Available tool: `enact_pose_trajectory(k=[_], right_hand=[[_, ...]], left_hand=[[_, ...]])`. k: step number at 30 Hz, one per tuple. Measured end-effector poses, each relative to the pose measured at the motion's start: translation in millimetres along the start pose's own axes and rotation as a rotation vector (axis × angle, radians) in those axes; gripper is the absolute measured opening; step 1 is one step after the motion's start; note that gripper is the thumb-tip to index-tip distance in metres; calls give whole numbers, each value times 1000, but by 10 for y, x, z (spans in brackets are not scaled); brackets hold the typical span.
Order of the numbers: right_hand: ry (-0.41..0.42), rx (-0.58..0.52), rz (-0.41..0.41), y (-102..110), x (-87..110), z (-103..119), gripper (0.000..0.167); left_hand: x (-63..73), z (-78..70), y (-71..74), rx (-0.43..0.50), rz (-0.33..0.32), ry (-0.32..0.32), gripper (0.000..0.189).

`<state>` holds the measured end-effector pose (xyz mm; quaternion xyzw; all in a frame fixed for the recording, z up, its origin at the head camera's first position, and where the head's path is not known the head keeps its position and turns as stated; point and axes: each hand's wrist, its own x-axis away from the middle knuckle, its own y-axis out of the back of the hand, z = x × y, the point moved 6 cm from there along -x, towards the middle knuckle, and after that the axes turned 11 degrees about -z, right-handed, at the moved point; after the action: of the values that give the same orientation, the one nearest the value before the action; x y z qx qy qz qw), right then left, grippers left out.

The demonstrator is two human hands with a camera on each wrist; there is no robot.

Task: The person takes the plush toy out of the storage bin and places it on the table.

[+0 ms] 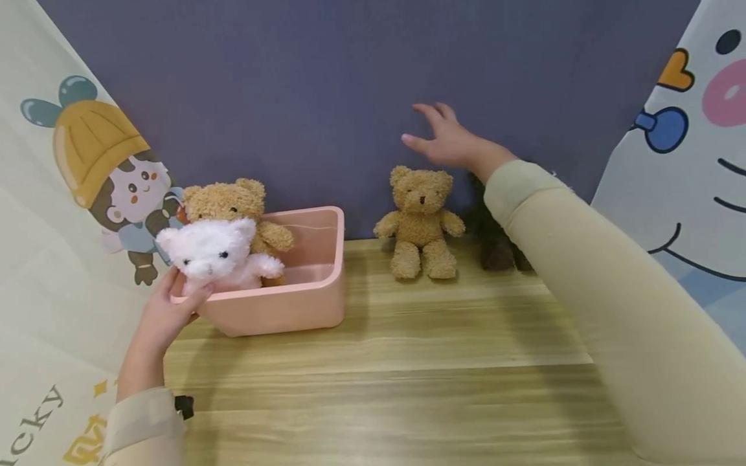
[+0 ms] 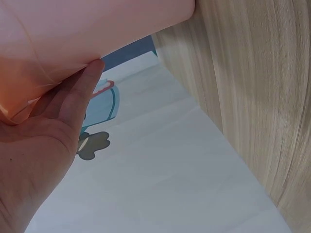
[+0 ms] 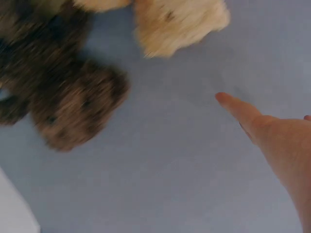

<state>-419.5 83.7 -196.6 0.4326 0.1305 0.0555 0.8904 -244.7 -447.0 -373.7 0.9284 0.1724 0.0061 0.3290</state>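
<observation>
My left hand (image 1: 160,317) grips the left end of a pink plastic bin (image 1: 280,307), thumb at the rim beside a white plush toy (image 1: 204,249). In the left wrist view its fingers (image 2: 82,87) reach along the underside of the bin's wall. Behind the white toy, a tan teddy bear (image 1: 224,200) sits in the bin. With fingers spread and holding nothing, my right hand (image 1: 454,144) hovers above a second tan teddy bear (image 1: 422,223), which sits against the back panel. A dark brown plush bear (image 3: 73,107) is partly hidden by my right forearm in the head view.
A dark blue-grey panel (image 1: 350,97) rises behind the wooden tabletop (image 1: 384,401). Printed white sheets (image 1: 58,259) flank both sides. Near my left sleeve lies a small black object (image 1: 184,406).
</observation>
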Motion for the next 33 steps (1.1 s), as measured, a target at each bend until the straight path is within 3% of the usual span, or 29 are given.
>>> enact_pose_trajectory(k=[7,19,26,33], right_hand=[[106,17,55,-489,-11,578,87],[205,44,184,-1271,20,1424,80],[217,52,262,-1698,153,1764,79],[253,137,282,-2087,267,2041,81]], left_hand=[[-35,-38,-22,4,8,0,99],[-47,-63,-120,7,24,-4,101],[-54,-11,-111,-9,37,11,101],[-51,40,-83,-1,47,11,101]])
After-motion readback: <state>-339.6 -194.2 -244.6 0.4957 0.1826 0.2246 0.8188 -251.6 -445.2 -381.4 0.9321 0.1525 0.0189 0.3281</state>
